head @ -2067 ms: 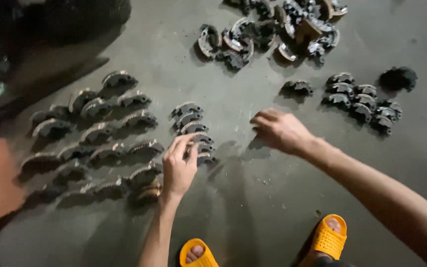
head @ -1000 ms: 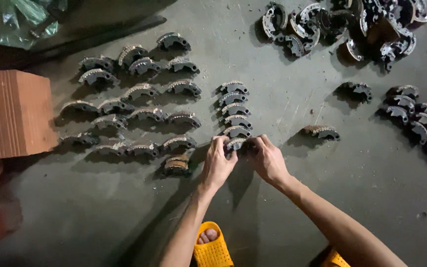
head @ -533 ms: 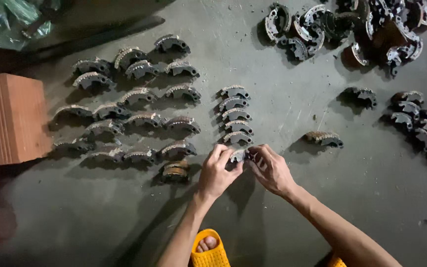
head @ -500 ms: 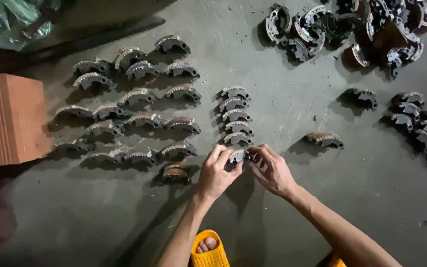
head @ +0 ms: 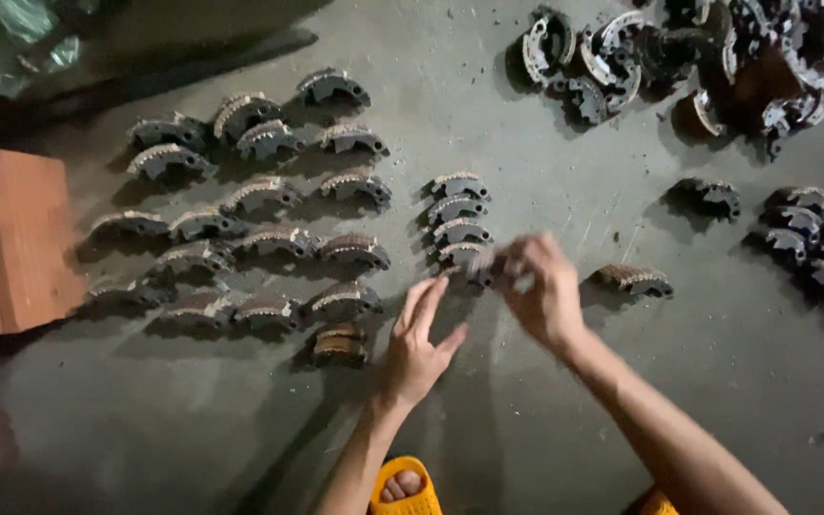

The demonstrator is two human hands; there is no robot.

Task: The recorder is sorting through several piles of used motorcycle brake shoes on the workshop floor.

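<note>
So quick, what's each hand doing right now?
Left hand: open, fingers spread, holding nothing.
Right hand: closed around a small curved metal part at the near end of the short row; blurred.

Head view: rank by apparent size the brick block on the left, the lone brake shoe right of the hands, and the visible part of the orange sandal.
1. Brick block, by far the largest.
2. Orange sandal and lone brake shoe look about alike; the sandal is cut off by the frame and nearer the camera, so I won't rank them.

Green plastic bag top left, crumpled
</note>
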